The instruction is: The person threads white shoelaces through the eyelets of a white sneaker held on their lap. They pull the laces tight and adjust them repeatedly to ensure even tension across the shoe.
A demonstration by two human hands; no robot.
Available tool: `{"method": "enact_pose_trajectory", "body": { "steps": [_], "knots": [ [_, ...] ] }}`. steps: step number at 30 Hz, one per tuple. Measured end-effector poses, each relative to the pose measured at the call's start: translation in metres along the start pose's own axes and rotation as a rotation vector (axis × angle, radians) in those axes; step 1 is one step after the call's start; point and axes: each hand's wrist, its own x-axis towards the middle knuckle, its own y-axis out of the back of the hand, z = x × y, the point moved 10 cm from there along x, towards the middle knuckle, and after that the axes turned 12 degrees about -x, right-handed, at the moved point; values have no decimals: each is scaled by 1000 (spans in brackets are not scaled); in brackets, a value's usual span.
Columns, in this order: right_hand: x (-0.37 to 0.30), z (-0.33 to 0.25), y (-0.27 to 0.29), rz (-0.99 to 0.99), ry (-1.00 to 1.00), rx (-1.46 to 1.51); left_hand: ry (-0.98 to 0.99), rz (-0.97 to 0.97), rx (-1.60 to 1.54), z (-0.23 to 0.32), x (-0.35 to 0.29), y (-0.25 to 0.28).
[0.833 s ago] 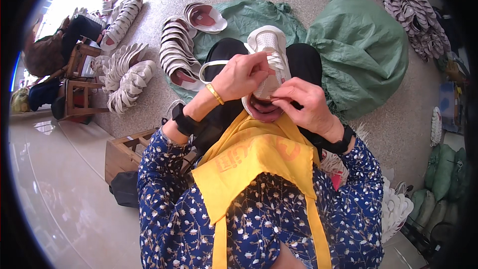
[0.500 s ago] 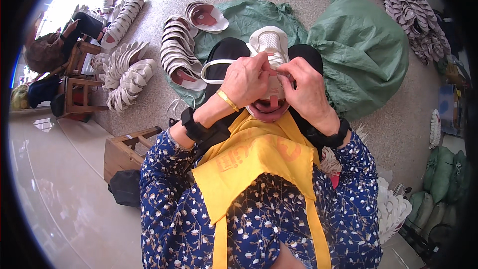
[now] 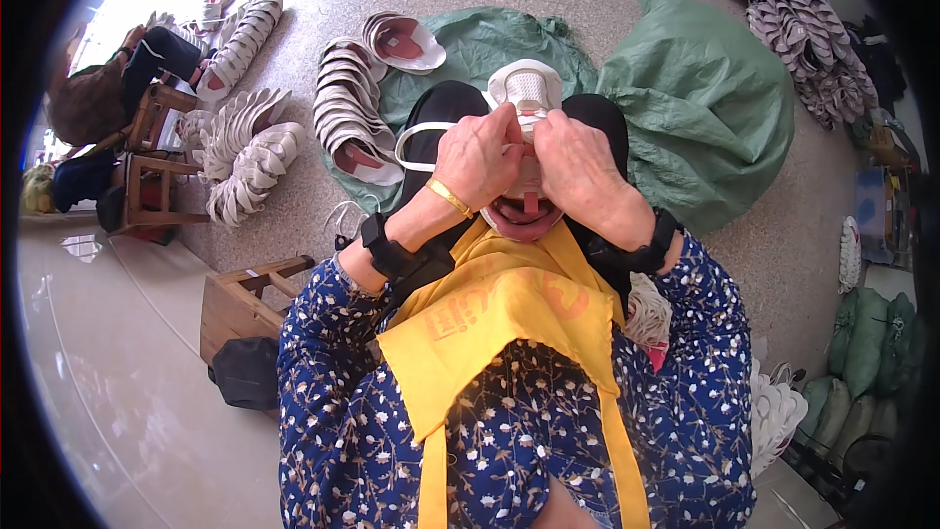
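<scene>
Between my knees a white shoe upper [image 3: 525, 86] is propped, its mesh toe pointing away and its pink-lined opening toward me. A white shoelace [image 3: 399, 149] loops out to the left of it, beside my left hand [image 3: 478, 157]. That hand pinches the lace over the upper's eyelet rows, thumb and forefinger pressed together. My right hand [image 3: 586, 162] is closed beside it, pinching at the lacing from the right; its fingertips are partly hidden. Both hands cover the middle of the upper.
Nested shoe uppers [image 3: 345, 103] lie ahead left on a green sheet [image 3: 480, 34]. A bulging green sack [image 3: 695, 108] sits ahead right. A wooden stool [image 3: 240, 304] stands at my left. Farther left, another person [image 3: 162, 54] is seated near more piled uppers [image 3: 257, 171].
My right hand has moved slightly left and up, closer to my left hand, and its fingers have drawn together. The upper has shifted slightly in view.
</scene>
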Motion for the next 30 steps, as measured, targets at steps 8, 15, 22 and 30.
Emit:
{"method": "enact_pose_trajectory", "body": {
  "steps": [8, 15, 22, 30],
  "knots": [
    [-8, 10, 11, -8, 47, 11, -99, -18, -158, -3, 0, 16],
    [-37, 76, 5, -384, -157, 893, 130, -220, -440, -30, -1, 51],
    [-26, 76, -10, -164, -176, 1899, 86, -154, -876, -4, 8, 111],
    [-79, 164, -17, 143, -312, 1981, 84, -253, -891, -3, 3, 67]
  ]
}}
